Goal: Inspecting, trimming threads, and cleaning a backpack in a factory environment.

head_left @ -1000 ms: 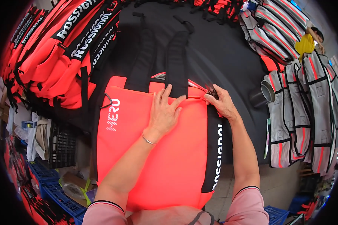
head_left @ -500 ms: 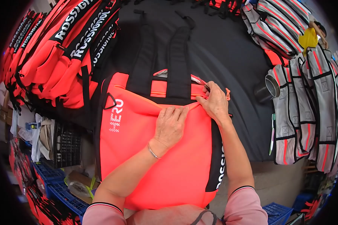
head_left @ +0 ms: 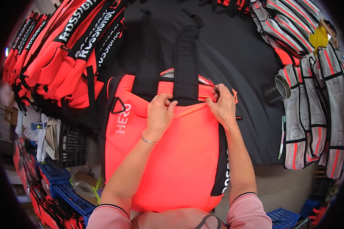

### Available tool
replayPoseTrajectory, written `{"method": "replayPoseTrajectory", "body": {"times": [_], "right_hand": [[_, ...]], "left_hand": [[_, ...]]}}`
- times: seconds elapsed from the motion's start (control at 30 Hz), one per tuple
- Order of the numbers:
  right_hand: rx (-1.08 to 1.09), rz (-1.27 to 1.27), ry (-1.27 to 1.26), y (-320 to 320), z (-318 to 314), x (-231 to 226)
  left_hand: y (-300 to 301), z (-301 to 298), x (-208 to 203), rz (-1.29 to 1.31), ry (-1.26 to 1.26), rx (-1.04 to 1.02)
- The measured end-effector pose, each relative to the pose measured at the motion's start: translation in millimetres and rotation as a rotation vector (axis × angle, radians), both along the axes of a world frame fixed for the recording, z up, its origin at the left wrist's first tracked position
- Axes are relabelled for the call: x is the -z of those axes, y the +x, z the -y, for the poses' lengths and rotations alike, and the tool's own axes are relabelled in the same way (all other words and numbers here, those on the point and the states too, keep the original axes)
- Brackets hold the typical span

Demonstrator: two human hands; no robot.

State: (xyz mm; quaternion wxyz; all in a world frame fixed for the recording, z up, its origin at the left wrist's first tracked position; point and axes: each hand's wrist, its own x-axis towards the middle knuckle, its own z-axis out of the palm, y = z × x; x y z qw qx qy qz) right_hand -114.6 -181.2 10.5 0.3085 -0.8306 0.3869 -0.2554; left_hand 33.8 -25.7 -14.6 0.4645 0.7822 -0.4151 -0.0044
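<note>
Pinching red backpack [head_left: 176, 160] along upper edge with left hand [head_left: 159, 116] and right hand [head_left: 224, 108], possibly risking snags from adjacent dark tool [head_left: 216, 90].

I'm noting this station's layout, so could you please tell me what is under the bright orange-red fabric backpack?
Past the top and upper right side of the backpack, creased black cloth shows; the surface directly beneath is covered, so I cannot tell what lies there.

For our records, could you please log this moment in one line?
red-orange bag: partly on black cloth; left hand: grips its top edge; right hand: pinches edge further right, dark item held
</note>
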Motion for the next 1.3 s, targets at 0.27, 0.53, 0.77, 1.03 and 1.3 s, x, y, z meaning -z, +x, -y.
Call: {"method": "replayPoseTrajectory", "body": {"times": [0.27, 0.53, 0.77, 1.03, 1.3], "right_hand": [[-0.003, -0.004, -0.058, 0.1, -3.0, 3.4], [0.018, -0.025, -0.062, 0.2, -5.8, -2.0], [0.039, -0.049, -0.100, 3.8, -6.1, -0.1], [-0.012, 0.103, -0.385, 10.8, -17.6, -1.1], [-0.295, -0.029, -0.313, 23.1, -25.7, -2.9]], "left_hand": [[7.4, 16.1, -6.3, -0.086, 0.224, -0.125], [-5.4, 6.9, -1.4, -0.093, -0.071, -0.070], [-9.7, 26.9, -1.3, 0.306, 0.159, -0.107], [-3.5, 26.7, 13.0, 0.268, 0.181, -0.132], [-7.3, 10.5, 11.3, 0.128, -0.002, -0.160]]}}
